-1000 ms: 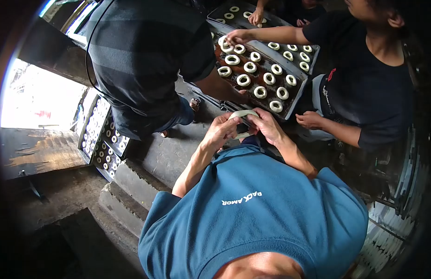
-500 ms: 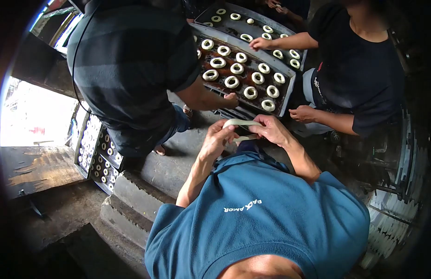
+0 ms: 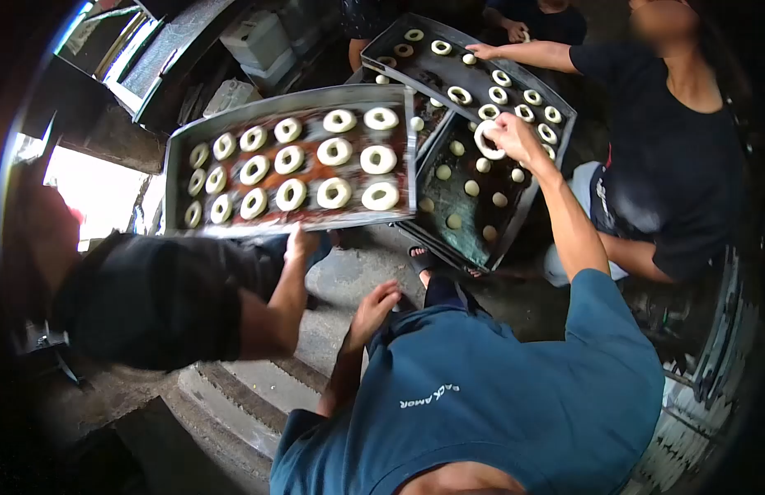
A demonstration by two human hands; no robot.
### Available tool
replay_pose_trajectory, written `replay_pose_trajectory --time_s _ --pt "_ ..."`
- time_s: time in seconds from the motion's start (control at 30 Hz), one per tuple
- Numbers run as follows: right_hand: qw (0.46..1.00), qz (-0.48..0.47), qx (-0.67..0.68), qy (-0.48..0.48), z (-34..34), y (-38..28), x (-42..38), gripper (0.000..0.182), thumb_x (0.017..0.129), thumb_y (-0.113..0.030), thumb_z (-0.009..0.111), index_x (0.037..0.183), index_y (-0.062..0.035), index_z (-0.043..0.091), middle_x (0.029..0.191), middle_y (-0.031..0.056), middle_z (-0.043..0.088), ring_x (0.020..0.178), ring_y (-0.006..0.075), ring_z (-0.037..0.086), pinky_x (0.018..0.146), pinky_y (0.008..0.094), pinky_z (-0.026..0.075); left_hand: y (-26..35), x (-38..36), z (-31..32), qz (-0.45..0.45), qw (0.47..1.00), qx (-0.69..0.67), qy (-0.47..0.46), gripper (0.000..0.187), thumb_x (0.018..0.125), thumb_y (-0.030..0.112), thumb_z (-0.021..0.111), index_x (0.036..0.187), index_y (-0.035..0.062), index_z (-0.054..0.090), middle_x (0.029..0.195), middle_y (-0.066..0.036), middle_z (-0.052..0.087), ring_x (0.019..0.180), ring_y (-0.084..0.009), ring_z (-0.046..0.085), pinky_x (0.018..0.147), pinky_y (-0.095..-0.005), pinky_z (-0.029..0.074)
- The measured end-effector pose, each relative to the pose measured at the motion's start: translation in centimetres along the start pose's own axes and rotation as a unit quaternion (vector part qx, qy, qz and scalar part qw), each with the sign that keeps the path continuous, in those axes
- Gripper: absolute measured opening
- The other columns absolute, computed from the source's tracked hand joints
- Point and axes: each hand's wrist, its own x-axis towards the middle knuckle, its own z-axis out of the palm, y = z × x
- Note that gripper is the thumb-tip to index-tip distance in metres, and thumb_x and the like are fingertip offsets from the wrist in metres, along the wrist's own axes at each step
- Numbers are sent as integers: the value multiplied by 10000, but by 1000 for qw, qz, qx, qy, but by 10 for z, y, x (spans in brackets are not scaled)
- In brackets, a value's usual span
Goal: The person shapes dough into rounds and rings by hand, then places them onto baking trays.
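Note:
My right hand [image 3: 514, 136] reaches forward and is shut on a white dough ring [image 3: 485, 140], held over a dark oiled tray [image 3: 469, 231]. That tray carries several small dough rounds. My left hand [image 3: 374, 309] hangs low near my lap with its fingers loosely apart and nothing in it. To the left, a grey metal tray [image 3: 178, 148] full of dough rings is held up by a person in a dark shirt, whose hand [image 3: 298, 244] grips its near edge.
A farther tray [image 3: 564, 111] with several dough rings lies at the top right; another person's hand [image 3: 481, 51] reaches over it. A person in black sits at the right. Concrete steps [image 3: 234, 388] lie below left. Boxes stand at the top.
My left hand let go of the dough ring and dropped. My right hand carried the ring forward over the dark tray. The person in the dark shirt lifted the filled tray leftward.

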Motion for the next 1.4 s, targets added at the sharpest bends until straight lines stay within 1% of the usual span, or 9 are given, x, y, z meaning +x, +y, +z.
replay_pose_trajectory --time_s 0.33,0.57,0.7,0.83,0.9,0.93,1.07,1.17,1.4 --pt "977 93 187 33 106 142 287 417 837 -348 526 595 -9 553 533 78 546 488 166 521 491 338 385 -151 -80 -23 -347 885 -31 308 323 848 199 581 1080 -24 569 769 -60 586 672 -114 551 574 -244 453" --pt "844 239 479 29 206 149 405 396 912 -452 447 931 -85 596 760 46 625 699 193 605 670 412 496 -177 -151 29 -450 784 -161 397 296 879 173 579 1128 25 516 842 -85 606 689 -159 585 626 -283 495" --pt "896 235 375 22 239 203 426 430 932 -453 395 1058 -83 575 885 57 612 743 193 601 664 374 517 -170 -138 47 -425 804 -87 406 222 887 186 563 1030 16 554 788 -67 600 659 -138 567 603 -256 473" --pt "995 -21 75 55 182 193 343 385 883 -313 517 1053 31 532 942 216 603 887 324 557 743 397 454 -140 -104 30 -337 905 -5 260 182 898 213 519 882 35 551 691 5 546 620 -99 493 555 -240 394" --pt "976 -20 216 17 133 126 252 186 819 -165 510 675 -54 473 615 -17 434 571 101 413 484 292 330 -145 -84 21 -353 862 -131 339 351 893 192 555 1184 3 505 869 -49 590 737 -121 547 658 -246 450" --pt "973 -64 206 -80 134 167 236 284 902 -255 510 1027 -9 574 729 18 584 628 108 545 601 249 480 -123 -67 18 -333 874 -125 331 358 890 202 569 1182 3 508 884 -53 594 758 -121 551 671 -244 452" --pt "980 94 146 -97 135 202 66 250 919 -190 492 1065 -7 579 741 25 597 633 67 544 577 224 454 -72 -2 -4 -251 923 -82 281 403 887 257 595 1206 27 507 952 -42 602 820 -114 555 712 -241 456" --pt "950 183 -137 -212 161 257 -40 256 839 -177 503 974 19 597 954 210 628 893 379 600 758 451 473 -55 21 -15 -241 939 -46 241 431 879 320 587 1228 79 511 1037 -54 610 947 -146 569 804 -285 451" --pt "978 89 -174 -74 215 297 -137 210 743 -88 606 911 -31 493 863 209 565 824 398 575 679 480 474 -73 22 -32 -197 958 133 158 409 896 270 565 1234 47 501 1073 -85 610 982 -147 566 845 -286 445"
